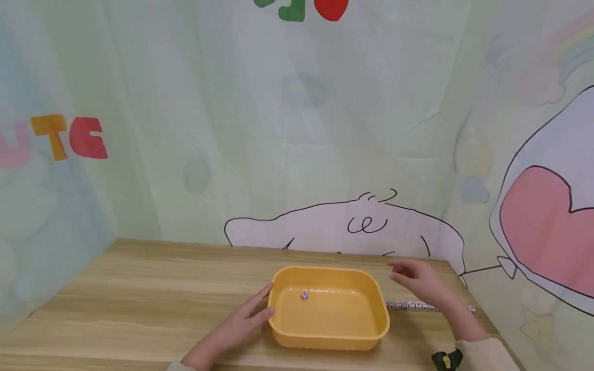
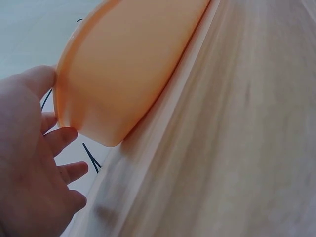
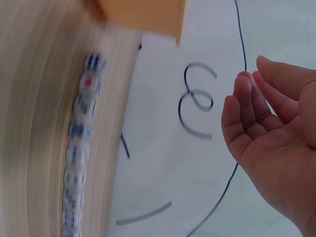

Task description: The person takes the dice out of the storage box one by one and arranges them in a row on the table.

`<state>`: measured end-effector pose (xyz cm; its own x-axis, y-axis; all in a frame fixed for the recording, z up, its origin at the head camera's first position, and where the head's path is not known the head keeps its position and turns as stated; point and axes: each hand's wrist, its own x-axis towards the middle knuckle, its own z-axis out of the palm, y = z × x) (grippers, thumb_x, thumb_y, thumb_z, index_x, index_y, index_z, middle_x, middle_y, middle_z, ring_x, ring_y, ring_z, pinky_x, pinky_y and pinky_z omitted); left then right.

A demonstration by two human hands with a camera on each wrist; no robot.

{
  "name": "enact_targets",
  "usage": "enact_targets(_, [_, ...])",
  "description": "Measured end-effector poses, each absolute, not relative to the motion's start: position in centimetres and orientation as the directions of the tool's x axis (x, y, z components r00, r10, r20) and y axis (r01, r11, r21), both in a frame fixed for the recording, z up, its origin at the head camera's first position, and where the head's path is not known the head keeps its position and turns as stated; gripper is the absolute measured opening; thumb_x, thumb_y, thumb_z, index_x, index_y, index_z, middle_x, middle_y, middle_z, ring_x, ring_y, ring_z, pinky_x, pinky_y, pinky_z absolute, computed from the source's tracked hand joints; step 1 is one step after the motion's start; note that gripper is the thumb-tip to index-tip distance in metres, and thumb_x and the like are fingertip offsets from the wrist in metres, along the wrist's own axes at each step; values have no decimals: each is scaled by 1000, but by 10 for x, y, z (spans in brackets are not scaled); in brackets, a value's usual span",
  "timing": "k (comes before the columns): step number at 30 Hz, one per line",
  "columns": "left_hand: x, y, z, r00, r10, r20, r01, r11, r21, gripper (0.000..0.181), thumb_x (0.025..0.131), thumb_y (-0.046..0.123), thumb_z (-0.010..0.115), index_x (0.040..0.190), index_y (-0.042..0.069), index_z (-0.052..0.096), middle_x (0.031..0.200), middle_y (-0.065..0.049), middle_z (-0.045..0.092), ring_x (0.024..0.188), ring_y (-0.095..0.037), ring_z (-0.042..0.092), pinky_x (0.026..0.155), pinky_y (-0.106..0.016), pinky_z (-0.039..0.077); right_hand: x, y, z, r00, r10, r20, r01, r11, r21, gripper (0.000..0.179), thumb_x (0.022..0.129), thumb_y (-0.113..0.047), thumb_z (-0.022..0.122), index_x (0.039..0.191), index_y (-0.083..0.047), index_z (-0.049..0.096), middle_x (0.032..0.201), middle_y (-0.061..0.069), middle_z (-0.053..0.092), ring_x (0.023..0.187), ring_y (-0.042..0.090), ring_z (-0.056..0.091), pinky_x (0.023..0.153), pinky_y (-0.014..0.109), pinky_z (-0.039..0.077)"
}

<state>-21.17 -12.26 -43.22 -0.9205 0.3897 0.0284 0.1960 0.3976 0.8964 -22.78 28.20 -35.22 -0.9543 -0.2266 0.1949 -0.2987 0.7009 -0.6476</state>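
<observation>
A yellow plastic tray [image 1: 329, 342] with high walls stands on the wooden table, and one small die [image 1: 304, 296] lies inside it toward the left. My left hand [image 1: 241, 322] is at the tray's left end; its fingertips [image 2: 66, 136] touch the outer wall and rim without wrapping round it. To the right of the tray a row of white dice [image 1: 408, 305] with blue and red pips runs along the table. Over that row hovers my right hand [image 1: 419, 281], fingers loosely bent and nothing in them, as the palm in the right wrist view shows.
The wooden table [image 1: 139, 299] extends left of the tray. Behind it hangs a printed cloth [image 1: 260, 129] with cartoon drawings and letters. A dark band with a yellow patch [image 1: 447, 359] sits by the right sleeve.
</observation>
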Motion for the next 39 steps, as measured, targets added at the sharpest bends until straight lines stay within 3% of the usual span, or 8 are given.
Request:
enact_targets(13, [-213,-121,-431,-925,379,14,181,410,894,64,98,41,52,153,19,27,158,-10,23,144,-41,18,112,-66,14,-250,191,-370,-913,-374,164,-365,569,-737,32,92,-12,65,118,5,63,91,3,65,80,14,57,65,20,51])
enact_targets(20, [-212,-120,-431,-930,366,4,168,416,894,65,98,42,53,153,20,27,158,-11,23,144,-41,18,111,-67,14,-262,160,-390,-880,-432,199,-438,573,-692,26,89,-10,67,110,5,67,86,2,66,76,10,57,66,19,49])
enact_targets(34, [-214,-121,-433,-929,370,16,179,410,894,63,98,41,53,153,23,28,157,-12,24,143,-42,19,111,-68,14,-271,123,-402,-874,-471,121,-421,609,-672,23,84,-6,71,103,6,68,80,3,66,73,9,56,66,23,50])
enact_targets(39, [-214,-121,-433,-933,359,10,168,411,896,64,97,41,53,153,23,28,158,-12,24,143,-42,19,111,-67,15,-278,125,-414,-842,-519,147,-497,640,-586,22,87,-14,70,100,4,69,77,1,65,70,7,55,66,22,50])
